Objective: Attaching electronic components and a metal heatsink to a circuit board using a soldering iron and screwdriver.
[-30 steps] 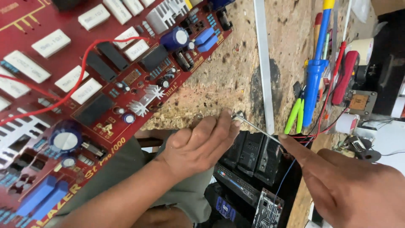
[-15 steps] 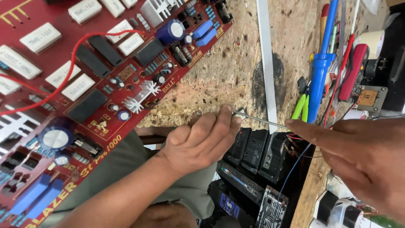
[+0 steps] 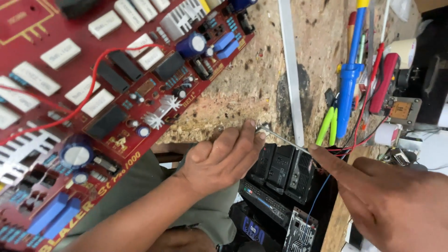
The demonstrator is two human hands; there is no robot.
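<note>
Workbench of rough chipboard (image 3: 242,88), seen from above, edge running diagonally through frame.

Large red circuit board (image 3: 70,116) lies on the bench at upper left, overhanging the edge. On it: white block resistors, black components, blue capacitors, finned metal heat sinks, and a red wire (image 3: 88,88) looping across its face.

Left hand (image 3: 224,158) sits at the bench edge, fingers curled, fingertips pinched shut on one end of a thin metal rod (image 3: 284,140). Rod runs down and right from that pinch, just off the bench edge, above a stack of black electronic modules (image 3: 284,168) lying below. Right hand (image 3: 387,205) comes in from lower right, index finger extended, its tip meeting the far end of the rod. Whether the right hand actually clamps the rod: cannot tell, thumb side is hidden.

Nearby on the bench: long white strip (image 3: 290,70) running top to bottom, close beside the rod. Right of it, green-handled pliers (image 3: 327,125) and a blue pump-type tool with a yellow cap (image 3: 350,79). Red-cased tool (image 3: 385,81) and a small copper-coloured board (image 3: 400,110) further right. Red, black and blue wires tangle between the right index finger and the pliers, partly crossing the rod's far end.

Below the bench edge: grey-green trouser leg (image 3: 140,186) under the left forearm.
</note>
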